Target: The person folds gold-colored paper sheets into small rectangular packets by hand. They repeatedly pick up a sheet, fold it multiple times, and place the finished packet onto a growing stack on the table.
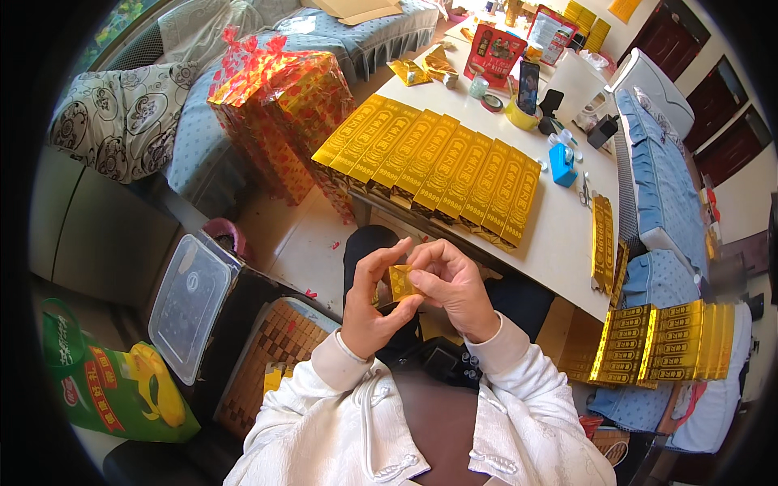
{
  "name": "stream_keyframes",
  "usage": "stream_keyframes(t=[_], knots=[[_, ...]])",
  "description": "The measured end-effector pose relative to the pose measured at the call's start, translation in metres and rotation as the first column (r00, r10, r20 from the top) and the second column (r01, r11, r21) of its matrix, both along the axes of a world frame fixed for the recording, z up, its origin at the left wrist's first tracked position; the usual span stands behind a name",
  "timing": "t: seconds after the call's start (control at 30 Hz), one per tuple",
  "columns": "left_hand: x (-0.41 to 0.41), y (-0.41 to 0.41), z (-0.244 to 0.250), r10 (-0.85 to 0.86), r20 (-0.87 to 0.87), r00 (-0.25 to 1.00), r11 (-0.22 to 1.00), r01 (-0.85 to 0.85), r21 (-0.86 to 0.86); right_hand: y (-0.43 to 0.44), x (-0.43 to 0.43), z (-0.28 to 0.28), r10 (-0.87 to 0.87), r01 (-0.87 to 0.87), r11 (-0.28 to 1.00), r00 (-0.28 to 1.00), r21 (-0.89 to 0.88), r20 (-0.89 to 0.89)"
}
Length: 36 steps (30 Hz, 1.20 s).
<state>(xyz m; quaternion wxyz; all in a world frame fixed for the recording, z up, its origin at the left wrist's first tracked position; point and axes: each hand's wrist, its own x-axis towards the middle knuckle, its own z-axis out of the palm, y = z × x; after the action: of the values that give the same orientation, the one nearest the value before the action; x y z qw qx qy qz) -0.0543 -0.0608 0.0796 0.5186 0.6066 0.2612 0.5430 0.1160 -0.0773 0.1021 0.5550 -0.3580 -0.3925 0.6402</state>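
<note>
My left hand (368,304) curls around a small gold cardboard box (400,283), seen from its end, with the thumb along its lower edge. Against the box's right side, my right hand (453,282) pinches at its edge with thumb and forefinger. The rest of the box is hidden below my fingers. Just beyond my hands, a row of long gold boxes (434,167) with printed characters lies side by side on the white table (562,237).
A blue tape dispenser (563,165), scissors (585,189), a phone (528,88) and flat gold cartons (602,246) are on the table. Stacked gold cartons (659,343) sit at right. A red-and-gold wrapped bundle (282,112) stands left of the table, near a plastic lid (191,301).
</note>
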Motion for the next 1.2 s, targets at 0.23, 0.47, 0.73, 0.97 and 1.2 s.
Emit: stream_keyframes(t=[0.23,0.47,0.73,0.97,1.2], knots=[[-0.005,0.005,-0.017,-0.086,-0.081,0.993,0.996,0.087,0.017,0.002,0.004,0.012,-0.038,0.022,0.997,0.968,0.068,0.248],[-0.003,0.005,-0.018,-0.106,-0.078,0.991,0.994,0.105,-0.011,0.005,0.005,0.01,-0.125,0.034,0.977,0.891,0.209,0.437],[-0.008,-0.002,-0.009,-0.02,-0.207,0.978,0.998,0.03,0.048,0.003,0.014,0.014,0.062,-0.068,0.997,0.981,0.022,0.185],[-0.025,-0.012,0.035,0.193,-0.44,0.877,0.745,0.161,0.647,0.002,0.027,0.014,0.302,-0.27,0.942,0.94,-0.197,0.157],[-0.03,0.002,0.016,0.391,-0.552,0.736,0.614,0.238,0.753,0.024,0.024,0.016,0.264,-0.264,0.964,0.963,-0.005,-0.051]])
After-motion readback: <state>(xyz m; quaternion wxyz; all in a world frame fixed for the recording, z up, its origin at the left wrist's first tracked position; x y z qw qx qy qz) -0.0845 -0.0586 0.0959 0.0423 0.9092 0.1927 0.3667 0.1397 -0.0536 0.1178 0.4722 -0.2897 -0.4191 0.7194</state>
